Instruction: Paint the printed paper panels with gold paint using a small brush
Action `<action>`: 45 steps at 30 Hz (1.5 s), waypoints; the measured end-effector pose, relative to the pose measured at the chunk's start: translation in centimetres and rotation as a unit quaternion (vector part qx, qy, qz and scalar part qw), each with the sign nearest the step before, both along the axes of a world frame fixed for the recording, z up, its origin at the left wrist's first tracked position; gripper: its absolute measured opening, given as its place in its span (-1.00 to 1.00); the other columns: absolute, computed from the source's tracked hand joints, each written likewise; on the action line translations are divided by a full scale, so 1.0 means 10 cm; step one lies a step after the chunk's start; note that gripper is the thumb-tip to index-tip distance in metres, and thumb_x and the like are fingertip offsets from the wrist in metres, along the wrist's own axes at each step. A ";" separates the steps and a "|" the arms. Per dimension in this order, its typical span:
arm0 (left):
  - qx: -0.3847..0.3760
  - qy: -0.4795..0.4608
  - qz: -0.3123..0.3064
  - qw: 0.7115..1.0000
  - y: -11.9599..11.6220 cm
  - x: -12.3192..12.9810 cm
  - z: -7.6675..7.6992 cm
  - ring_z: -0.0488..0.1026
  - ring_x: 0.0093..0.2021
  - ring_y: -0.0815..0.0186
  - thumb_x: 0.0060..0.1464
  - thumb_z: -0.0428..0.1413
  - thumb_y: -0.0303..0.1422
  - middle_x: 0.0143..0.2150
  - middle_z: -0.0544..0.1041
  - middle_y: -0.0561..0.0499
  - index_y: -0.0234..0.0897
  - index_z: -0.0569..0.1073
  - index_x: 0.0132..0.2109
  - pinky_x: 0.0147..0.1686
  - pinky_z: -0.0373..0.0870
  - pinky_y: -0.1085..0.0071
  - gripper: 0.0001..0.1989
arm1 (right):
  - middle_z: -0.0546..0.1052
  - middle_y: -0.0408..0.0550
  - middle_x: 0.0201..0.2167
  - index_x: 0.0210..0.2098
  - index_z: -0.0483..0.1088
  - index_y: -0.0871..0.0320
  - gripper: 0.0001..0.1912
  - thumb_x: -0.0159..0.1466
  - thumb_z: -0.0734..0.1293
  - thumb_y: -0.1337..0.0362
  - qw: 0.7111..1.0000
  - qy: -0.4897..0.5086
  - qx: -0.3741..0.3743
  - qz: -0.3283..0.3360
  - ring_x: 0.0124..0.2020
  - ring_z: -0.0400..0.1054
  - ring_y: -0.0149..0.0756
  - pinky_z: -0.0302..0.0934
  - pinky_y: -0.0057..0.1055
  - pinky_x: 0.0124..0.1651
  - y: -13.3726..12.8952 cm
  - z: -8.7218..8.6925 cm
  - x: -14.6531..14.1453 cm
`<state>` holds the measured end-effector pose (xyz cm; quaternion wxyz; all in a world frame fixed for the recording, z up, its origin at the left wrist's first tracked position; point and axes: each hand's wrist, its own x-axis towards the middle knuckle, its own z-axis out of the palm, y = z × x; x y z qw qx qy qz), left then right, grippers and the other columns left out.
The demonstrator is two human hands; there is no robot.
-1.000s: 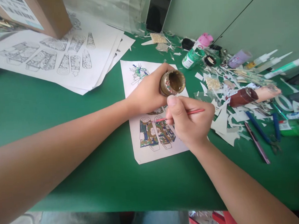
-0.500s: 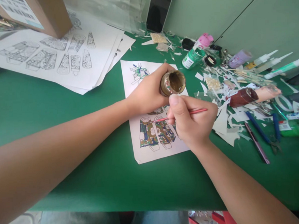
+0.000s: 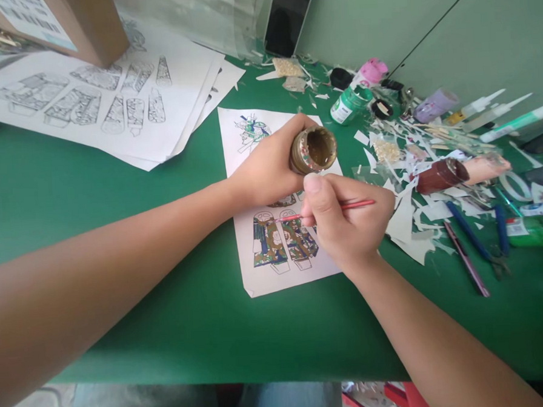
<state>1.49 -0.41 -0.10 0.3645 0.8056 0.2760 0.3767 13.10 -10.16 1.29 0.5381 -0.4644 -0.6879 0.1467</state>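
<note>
My left hand (image 3: 273, 164) is wrapped round an uncapped paint jar (image 3: 314, 149) with brownish-gold paint inside, tilted so its mouth faces me. Below it, my right hand (image 3: 347, 214) pinches a thin red paintbrush (image 3: 357, 204). The brush tip points left and lies at the top of a printed figure partly coloured in brown, blue and green; whether it touches the paper I cannot tell. That figure is on a white printed sheet (image 3: 262, 283) lying under both hands. Another figure, partly green and blue, shows at the sheet's top left. My hands cover the sheet's middle.
More line-drawn sheets (image 3: 159, 142) lie at the left, under a cardboard box (image 3: 89, 31). To the right are paper scraps (image 3: 404, 218), a green paint jar (image 3: 350, 104), a dark red jar (image 3: 440, 175), pliers (image 3: 471, 232) and a pen (image 3: 465, 259). A wall stands behind.
My right hand and the brush have shifted very slightly left. The left hand still holds the paint jar in the same spot.
</note>
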 end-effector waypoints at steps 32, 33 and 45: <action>0.041 -0.018 -0.010 0.999 0.07 0.01 -0.08 0.50 -0.14 0.16 -0.13 0.17 -0.37 -0.13 0.50 0.00 -0.21 0.29 -0.07 -0.19 0.46 0.22 -0.58 | 0.25 -0.25 -0.79 -0.73 0.23 0.14 -0.49 0.35 0.29 0.22 1.000 -0.015 0.009 0.018 -0.70 0.19 -0.54 0.00 -0.45 -0.59 0.02 0.00 0.03; 0.042 -0.018 -0.010 0.999 0.06 0.01 -0.09 0.50 -0.15 0.16 -0.14 0.16 -0.38 -0.13 0.50 0.00 -0.21 0.29 -0.07 -0.19 0.46 0.22 -0.59 | 0.26 -0.25 -0.78 -0.72 0.24 0.15 -0.50 0.35 0.29 0.23 1.000 -0.010 0.009 0.018 -0.69 0.20 -0.54 0.01 -0.45 -0.58 0.03 0.00 0.03; 0.055 -0.021 -0.048 0.997 0.06 -0.01 -0.08 0.51 -0.07 0.14 -0.23 0.12 -0.49 -0.08 0.52 0.02 -0.23 0.34 -0.04 -0.07 0.49 0.18 -0.51 | 0.18 -0.25 -0.81 -0.75 0.29 0.07 -0.49 0.34 0.21 0.33 0.940 0.215 0.245 -0.106 -0.78 0.20 -0.46 0.06 -0.37 -0.64 0.21 0.24 0.28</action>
